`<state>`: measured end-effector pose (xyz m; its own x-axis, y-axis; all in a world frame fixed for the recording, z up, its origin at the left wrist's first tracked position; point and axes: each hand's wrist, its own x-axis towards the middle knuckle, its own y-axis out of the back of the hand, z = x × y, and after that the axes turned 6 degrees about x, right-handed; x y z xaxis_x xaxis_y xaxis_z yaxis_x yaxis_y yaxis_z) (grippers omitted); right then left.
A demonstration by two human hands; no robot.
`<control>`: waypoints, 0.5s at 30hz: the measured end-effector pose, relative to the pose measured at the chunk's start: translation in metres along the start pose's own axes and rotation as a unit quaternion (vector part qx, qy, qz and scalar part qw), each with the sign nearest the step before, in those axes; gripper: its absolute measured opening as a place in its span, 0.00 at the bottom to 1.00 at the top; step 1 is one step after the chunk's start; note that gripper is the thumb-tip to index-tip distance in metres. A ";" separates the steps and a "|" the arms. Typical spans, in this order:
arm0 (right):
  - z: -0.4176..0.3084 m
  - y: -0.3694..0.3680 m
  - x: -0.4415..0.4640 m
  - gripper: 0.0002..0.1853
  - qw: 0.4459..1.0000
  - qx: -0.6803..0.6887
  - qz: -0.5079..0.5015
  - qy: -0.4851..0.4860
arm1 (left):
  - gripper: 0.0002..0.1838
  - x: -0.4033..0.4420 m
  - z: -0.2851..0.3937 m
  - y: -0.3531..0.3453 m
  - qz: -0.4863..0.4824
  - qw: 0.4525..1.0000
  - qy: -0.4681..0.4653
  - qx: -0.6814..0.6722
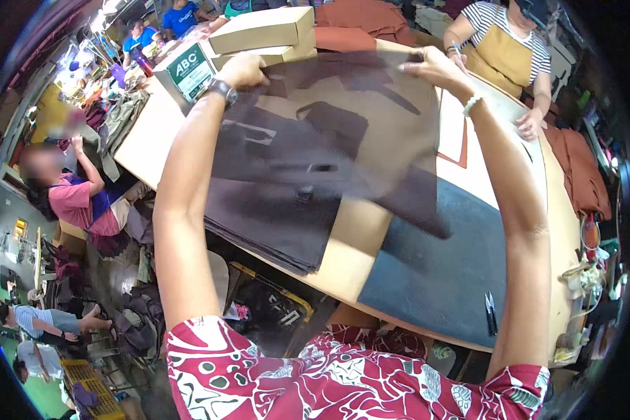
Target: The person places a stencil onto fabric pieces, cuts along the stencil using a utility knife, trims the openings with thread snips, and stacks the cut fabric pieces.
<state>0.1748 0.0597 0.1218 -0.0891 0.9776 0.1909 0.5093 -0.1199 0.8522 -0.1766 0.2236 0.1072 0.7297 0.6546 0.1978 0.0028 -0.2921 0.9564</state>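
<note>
Both my arms reach forward over the table [357,227]. My left hand [243,72] and my right hand [430,68] grip the far corners of a thin dark sheet [399,168], raised and blurred by motion. Through or behind it show dark cut pieces and a brown surface; which layer each belongs to I cannot tell. Below the sheet's left part lies a stack of dark fabric [273,224], its edges lined up at the near side. A blue-grey mat [434,273] covers the near right of the table, with small snips [491,313] on it.
Cardboard boxes [262,31] and a green-and-white ABC box [189,70] stand beyond my left hand. Across the table at right, a person in a mustard apron [500,52] leans over white sheets. Rust-coloured fabric [574,171] lies at the right edge. A seated person [84,199] is at left.
</note>
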 end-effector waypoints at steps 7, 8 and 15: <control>-0.003 0.035 0.038 0.16 0.884 -0.026 0.460 0.083 | 0.20 0.034 -0.029 0.059 0.318 0.926 0.200 0.032; -0.019 0.039 0.029 0.20 0.891 0.025 0.449 0.057 | 0.24 0.031 -0.037 0.066 0.340 0.918 0.204 0.016; -0.090 -0.032 -0.061 0.12 0.821 -0.032 0.433 0.372 | 0.12 -0.066 -0.052 0.037 0.539 0.836 0.049 0.090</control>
<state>0.0870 -0.0118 0.1262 -0.2273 0.1481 0.9625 0.6137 -0.7457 0.2596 -0.2602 0.2056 0.1409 0.3146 -0.0052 0.9492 -0.5115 -0.8433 0.1649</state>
